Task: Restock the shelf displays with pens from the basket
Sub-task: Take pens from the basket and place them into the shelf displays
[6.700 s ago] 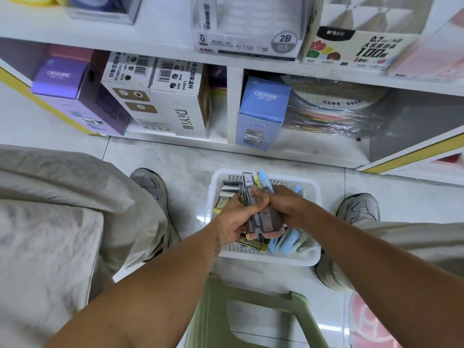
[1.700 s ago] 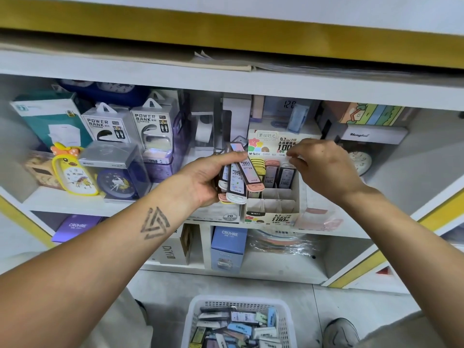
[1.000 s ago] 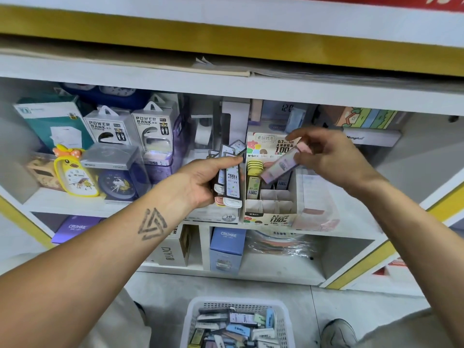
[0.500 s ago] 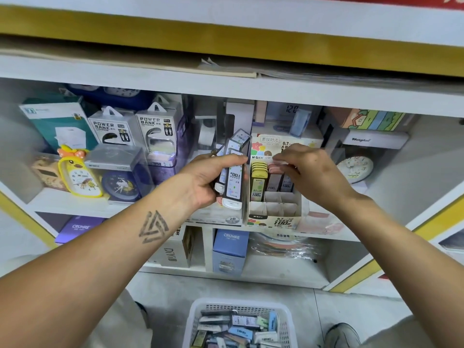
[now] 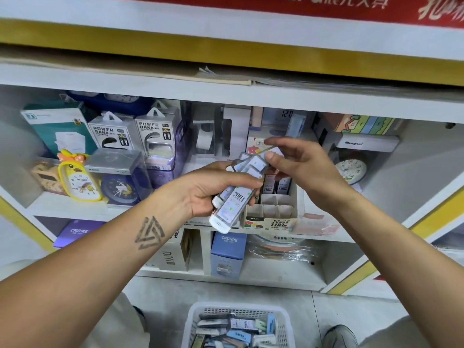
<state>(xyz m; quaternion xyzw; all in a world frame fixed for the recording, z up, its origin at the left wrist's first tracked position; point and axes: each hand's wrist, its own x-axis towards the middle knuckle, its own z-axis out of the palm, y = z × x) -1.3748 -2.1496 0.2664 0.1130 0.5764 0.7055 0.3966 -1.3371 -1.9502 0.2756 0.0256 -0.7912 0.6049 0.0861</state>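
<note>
My left hand [image 5: 200, 190] grips a small stack of slim pen packs [image 5: 232, 204] in front of the middle shelf. My right hand [image 5: 303, 167] pinches the top end of one pack in that stack with thumb and forefinger. Behind the hands stands the cardboard display box [image 5: 272, 217] with divided slots; a few dark packs stand in its back row and the front slots look bare. On the floor below sits the white basket [image 5: 193, 322] with several more packs inside.
The shelf [image 5: 70, 209] holds power bank boxes [image 5: 110, 133], a yellow duck clock [image 5: 75, 178], a blue clock in a clear case and a white round clock [image 5: 351, 169] at right. Blue and white boxes stand on the lower shelf. My shoe [image 5: 339, 335] is beside the basket.
My right hand left the display box slots and came back to the stack in my left hand, taking hold of a pack's top end. The left hand tilted the stack lower.
</note>
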